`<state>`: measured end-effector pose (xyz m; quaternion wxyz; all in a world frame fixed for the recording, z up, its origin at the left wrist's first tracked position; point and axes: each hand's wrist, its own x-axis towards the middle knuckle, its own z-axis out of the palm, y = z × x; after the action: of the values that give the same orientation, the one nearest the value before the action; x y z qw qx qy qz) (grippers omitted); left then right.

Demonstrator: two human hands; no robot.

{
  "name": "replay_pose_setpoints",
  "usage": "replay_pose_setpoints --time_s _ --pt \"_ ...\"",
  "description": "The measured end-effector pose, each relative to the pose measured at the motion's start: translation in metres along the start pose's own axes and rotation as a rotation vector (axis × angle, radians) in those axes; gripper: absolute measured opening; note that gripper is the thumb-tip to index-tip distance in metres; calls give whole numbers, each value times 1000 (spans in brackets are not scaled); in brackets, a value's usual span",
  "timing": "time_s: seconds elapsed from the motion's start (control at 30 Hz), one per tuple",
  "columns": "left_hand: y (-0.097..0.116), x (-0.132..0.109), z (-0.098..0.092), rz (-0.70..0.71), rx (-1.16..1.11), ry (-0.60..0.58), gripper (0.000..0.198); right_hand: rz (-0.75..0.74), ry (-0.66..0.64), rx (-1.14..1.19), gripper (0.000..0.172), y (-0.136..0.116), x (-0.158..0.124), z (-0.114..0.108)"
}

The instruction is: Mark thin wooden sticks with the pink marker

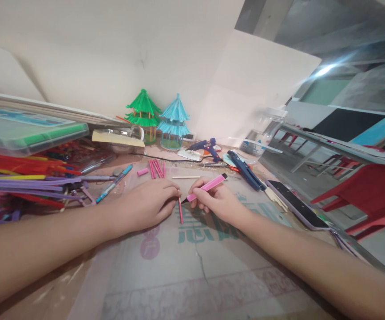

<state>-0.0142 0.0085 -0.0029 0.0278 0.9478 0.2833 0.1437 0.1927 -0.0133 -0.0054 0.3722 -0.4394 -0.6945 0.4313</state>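
My left hand (152, 200) pinches the upper end of a thin pink stick (180, 212), which points down toward me over the printed plastic sheet. In my right hand (217, 199) is a pink marker (208, 186), uncapped, its dark tip close against the stick's side. A pink marker cap (142, 172) lies beyond my left hand, beside several pink sticks (156, 169) in a small group. One plain pale stick (185, 177) rests on the sheet behind my fingers.
Green (143, 115) and blue (174, 122) model pagodas stand by the back wall. A glue gun (208, 148), a utility knife (244, 170) and a phone (295, 203) lie to the right. Pipe cleaners (29, 184), a blue pen (114, 183) and a plastic box (32, 131) crowd the left.
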Motion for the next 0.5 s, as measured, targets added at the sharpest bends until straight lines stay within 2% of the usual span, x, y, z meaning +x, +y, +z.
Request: replay_pose_setpoints --time_s 0.23,0.5 --pt "2 0 -2 -13 8 -10 28 -11 15 -30 20 2 2 0" --pt "1 0 -1 1 26 14 26 -1 -47 -16 19 -4 -1 -1"
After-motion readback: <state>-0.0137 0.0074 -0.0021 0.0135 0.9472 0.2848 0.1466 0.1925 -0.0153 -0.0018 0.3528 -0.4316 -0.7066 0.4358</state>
